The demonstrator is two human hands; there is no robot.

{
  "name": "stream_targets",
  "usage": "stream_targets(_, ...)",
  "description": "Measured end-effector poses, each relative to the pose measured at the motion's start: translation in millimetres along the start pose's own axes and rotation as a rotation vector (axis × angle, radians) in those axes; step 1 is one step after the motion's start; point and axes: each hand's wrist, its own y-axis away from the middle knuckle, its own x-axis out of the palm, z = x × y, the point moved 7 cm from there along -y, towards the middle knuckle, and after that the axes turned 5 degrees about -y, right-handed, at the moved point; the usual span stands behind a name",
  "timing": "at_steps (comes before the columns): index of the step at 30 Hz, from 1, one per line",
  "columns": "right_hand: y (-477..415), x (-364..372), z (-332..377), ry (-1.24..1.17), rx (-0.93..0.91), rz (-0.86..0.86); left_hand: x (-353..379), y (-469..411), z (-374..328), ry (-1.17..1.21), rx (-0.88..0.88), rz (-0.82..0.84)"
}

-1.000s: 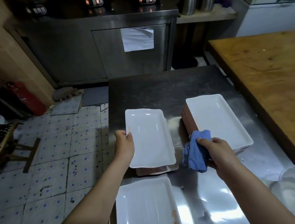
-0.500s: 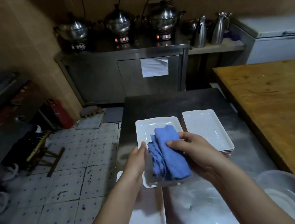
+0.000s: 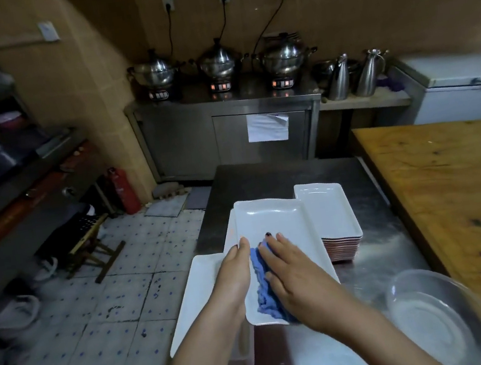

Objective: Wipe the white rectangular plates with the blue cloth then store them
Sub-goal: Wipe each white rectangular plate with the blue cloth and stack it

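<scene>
I see bare steel on the far half of the table (image 3: 278,177), beyond the plate (image 3: 273,224) held over its middle; a hand could pass there. To the right the stack (image 3: 330,216) stands just beside the plate, their edges overlapping in my view, so I read no gap between them. A strip of open steel lies between that stack and the bowl (image 3: 437,315) at the near right corner. Another stack (image 3: 199,296) takes the near left and overhangs the table edge. The wooden table (image 3: 449,184) closes the right side.

cloth (image 3: 259,283) mostly under right hand (image 3: 301,283), bowl (image 3: 437,320) cropped
</scene>
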Motion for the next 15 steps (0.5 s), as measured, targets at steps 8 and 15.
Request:
stream_targets(8,-44.6,-3.3,8.6,0.045,0.022,0.058,-5.0,17.4,-14.5,-0.01,0.038,0.008)
stream_targets(15,-65.7,-3.7,-1.5,0.115,0.139,-0.053,-43.5,1.7,-21.8,0.019,0.084,-0.002)
